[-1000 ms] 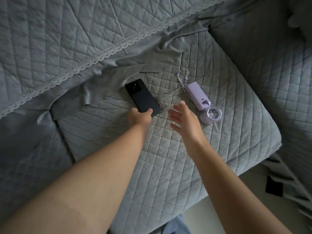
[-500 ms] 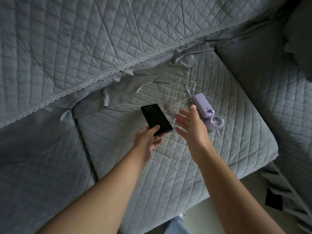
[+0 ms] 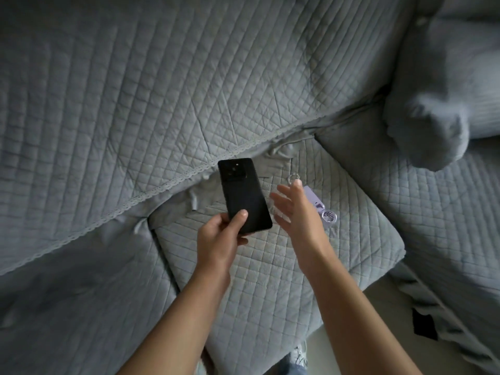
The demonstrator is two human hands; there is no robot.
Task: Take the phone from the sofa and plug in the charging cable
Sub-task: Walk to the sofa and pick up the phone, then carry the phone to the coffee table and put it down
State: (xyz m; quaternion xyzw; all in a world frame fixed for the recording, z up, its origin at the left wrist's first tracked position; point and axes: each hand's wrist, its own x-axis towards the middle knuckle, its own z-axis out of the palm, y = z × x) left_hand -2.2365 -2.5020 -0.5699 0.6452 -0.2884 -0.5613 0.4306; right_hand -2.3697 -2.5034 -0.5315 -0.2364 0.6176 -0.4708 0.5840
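A black phone (image 3: pixel 242 192) is lifted off the sofa seat, back side up with its camera block at the far end. My left hand (image 3: pixel 220 235) grips its near end, thumb on the back. My right hand (image 3: pixel 296 208) hovers just to the right of the phone, fingers spread and holding nothing. No charging cable is in view.
A grey quilted cover lies over the sofa seat cushion (image 3: pixel 270 280) and backrest (image 3: pixel 162 90). A small lilac hand fan (image 3: pixel 323 209) with a beaded strap lies on the seat, partly behind my right hand. A grey pillow (image 3: pixel 433 117) sits at the right. Pale floor (image 3: pixel 378 296) shows below the cushion edge.
My left hand took hold of the phone on the seat and raised it clear of the cushion. My right hand stayed open beside it. The view tilted up toward the backrest.
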